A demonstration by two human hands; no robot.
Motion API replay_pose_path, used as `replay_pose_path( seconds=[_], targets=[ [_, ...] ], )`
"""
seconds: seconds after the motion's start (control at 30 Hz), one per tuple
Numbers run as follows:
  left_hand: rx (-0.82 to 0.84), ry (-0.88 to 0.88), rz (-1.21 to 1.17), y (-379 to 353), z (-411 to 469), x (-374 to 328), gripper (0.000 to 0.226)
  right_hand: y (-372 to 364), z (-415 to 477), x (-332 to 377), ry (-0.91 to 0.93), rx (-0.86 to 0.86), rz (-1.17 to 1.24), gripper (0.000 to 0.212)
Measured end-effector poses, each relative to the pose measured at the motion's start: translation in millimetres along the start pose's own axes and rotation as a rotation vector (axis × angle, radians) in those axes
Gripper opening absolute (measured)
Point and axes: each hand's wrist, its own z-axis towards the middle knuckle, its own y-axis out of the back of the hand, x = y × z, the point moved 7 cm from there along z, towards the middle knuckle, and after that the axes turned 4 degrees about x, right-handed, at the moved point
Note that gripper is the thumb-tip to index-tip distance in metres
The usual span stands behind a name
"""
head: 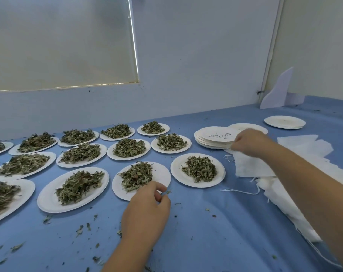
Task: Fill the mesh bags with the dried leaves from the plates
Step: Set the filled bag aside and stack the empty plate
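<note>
The left hand (147, 205) covers the near rim of the round white paper plate (162, 173) beneath it; whether its fingers grip that rim cannot be determined. The right hand (249, 142) conceals its own fingertips where it pinches the white mesh bag (249, 165), and masks part of the rear stack of empty white plates (241, 126). The left frame edge truncates the nearest leaf-filled plate (27, 189).
</note>
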Motion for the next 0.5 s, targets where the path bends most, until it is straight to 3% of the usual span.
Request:
replay_pose_path(
  seconds=[0.1,0.17,0.27,0.43,0.5],
  targets=[
    [0.006,0.002,-0.003,-0.6,-2.2,0.0,0.013,-30.7,-18.8,3.2,-0.002,0.062,-0.230,0.023],
    [0.008,0.002,-0.012,-0.5,-4.1,0.2,0.014,-43.0,-26.2,-3.5,-0.064,0.014,-0.235,0.009],
    [-0.005,0.023,-0.095,2.6,-5.3,2.0,0.015,-55.5,-30.4,-11.2,-0.110,-0.057,-0.239,0.023],
    [-0.025,0.024,-0.213,9.1,-10.5,-1.4,0.020,-54.2,-28.3,-15.3,-0.065,-0.095,-0.257,0.012],
    [0.018,0.085,-0.361,6.9,-10.5,-3.9,0.018,-51.3,-25.3,-22.4,-0.081,-0.092,-0.193,0.012]
  ],
)
